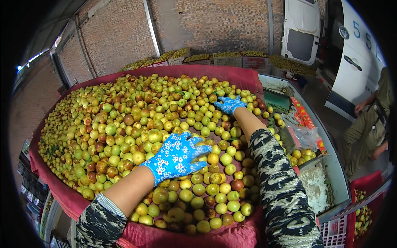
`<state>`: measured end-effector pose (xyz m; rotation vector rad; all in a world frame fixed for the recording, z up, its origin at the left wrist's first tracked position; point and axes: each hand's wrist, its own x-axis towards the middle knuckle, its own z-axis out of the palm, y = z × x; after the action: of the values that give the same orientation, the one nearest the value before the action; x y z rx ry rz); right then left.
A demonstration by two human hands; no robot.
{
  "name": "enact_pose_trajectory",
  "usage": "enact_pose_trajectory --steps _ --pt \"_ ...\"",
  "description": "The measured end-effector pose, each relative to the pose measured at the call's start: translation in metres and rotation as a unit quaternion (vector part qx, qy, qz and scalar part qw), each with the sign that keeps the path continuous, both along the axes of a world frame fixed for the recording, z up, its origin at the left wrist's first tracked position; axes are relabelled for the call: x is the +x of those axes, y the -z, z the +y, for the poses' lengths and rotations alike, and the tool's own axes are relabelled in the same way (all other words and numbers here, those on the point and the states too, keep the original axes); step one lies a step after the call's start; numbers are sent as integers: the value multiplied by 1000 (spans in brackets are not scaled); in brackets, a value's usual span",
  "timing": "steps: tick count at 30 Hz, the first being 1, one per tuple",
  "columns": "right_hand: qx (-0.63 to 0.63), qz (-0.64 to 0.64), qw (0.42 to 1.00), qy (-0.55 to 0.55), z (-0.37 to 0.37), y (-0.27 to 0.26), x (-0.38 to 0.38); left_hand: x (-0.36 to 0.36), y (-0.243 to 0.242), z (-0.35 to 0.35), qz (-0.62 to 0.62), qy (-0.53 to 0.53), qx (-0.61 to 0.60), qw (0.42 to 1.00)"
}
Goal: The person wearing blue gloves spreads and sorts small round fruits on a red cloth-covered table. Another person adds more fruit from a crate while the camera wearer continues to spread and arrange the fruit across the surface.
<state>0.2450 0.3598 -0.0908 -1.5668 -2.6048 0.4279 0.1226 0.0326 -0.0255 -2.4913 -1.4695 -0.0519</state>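
Note:
A large heap of green and reddish-brown jujubes (130, 116) covers a cart bed lined with red cloth (245, 76). My left hand (176, 156), in a blue flower-print glove, rests palm down on the fruit near the middle, its fingers apart and pointing right. Farther off, at the right edge of the heap, my right hand (230, 104) wears a matching glove and touches the jujubes with spread fingers. Whether a fruit lies under either palm is hidden. Between my arms the jujubes are sparser, and red cloth shows through.
A metal trough (336, 173) on the right holds a plastic bag (302, 136), printed red card (302, 113) and some jujubes. Fruit-filled crates (228, 60) line the brick wall (223, 24). A person (367, 130) sits at right near a white van (356, 62) with an open door.

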Motion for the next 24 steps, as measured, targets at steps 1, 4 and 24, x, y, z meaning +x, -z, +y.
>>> enact_pose_trajectory --steps 1,4,24 --pt "1 26 1000 -5 5 6 11 1 0 2 -5 3 -2 1000" --pt "-27 53 998 3 5 12 48 2 -1 2 0 -5 -10 1000" --pt "139 -97 924 -344 -164 -9 111 -1 -1 -1 12 -32 -23 999"
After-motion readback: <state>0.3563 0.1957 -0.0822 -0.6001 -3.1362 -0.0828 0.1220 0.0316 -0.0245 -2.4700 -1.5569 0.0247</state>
